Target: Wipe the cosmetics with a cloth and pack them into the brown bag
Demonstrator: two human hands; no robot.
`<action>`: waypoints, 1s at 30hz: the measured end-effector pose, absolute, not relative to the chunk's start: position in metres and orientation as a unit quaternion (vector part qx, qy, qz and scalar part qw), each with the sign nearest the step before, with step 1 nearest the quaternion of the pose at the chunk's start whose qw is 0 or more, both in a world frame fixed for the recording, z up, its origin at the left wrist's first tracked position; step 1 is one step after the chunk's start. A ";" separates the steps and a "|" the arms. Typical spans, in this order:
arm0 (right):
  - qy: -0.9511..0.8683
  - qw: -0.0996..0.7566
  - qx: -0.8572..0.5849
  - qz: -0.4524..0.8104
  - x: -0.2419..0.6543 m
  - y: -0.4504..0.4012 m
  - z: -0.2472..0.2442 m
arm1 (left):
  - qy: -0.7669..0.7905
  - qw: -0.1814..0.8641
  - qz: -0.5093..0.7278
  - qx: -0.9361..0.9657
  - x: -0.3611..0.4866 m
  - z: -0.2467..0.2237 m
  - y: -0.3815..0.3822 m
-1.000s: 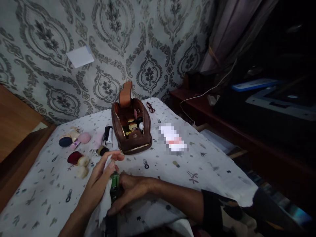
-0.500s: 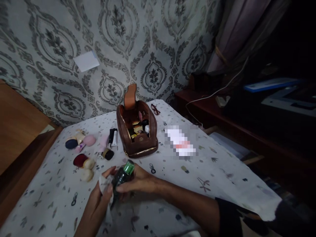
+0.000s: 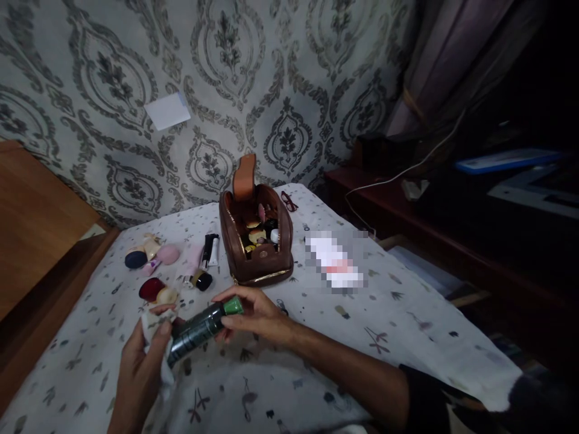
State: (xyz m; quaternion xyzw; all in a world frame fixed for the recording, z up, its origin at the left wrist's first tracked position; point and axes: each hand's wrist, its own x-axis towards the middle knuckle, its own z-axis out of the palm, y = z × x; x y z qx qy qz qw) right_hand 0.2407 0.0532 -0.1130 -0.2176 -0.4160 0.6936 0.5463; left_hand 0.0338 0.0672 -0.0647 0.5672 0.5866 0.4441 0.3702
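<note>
A dark bottle [image 3: 196,333] with a green cap [image 3: 233,305] is held aslant above the near part of the table, its cap end to the right. My right hand [image 3: 260,314] grips it by the neck and cap between thumb and fingers. At the bottle's lower end, my left hand [image 3: 143,355] is closed on a crumpled white cloth or tissue [image 3: 166,372], which touches the bottle. Just beyond the hands stands an open brown toiletry bag [image 3: 260,274], with several small containers visible inside.
Several cosmetics lie left of the bag, among them a black tube [image 3: 209,250], a pink puff [image 3: 168,254] and a dark red round item [image 3: 151,289]. Eyeglasses [image 3: 289,202] rest behind the bag at right. A patterned cloth [image 3: 384,313] covers the table.
The bottle has tipped from steep to nearly level. My left hand has moved left with the white cloth towards the bottle's base, while my right hand has shifted to the cap end.
</note>
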 end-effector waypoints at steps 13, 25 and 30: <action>-0.324 0.543 -0.236 0.738 0.222 0.048 -0.121 | 0.458 -0.038 0.321 0.828 0.071 -0.058 0.084; -0.317 0.531 -0.236 0.750 0.232 0.047 -0.111 | 0.470 0.097 0.458 0.748 0.057 -0.042 0.096; -0.426 0.537 -0.282 0.671 0.241 0.043 -0.099 | 0.524 0.439 0.482 0.547 0.061 -0.029 0.098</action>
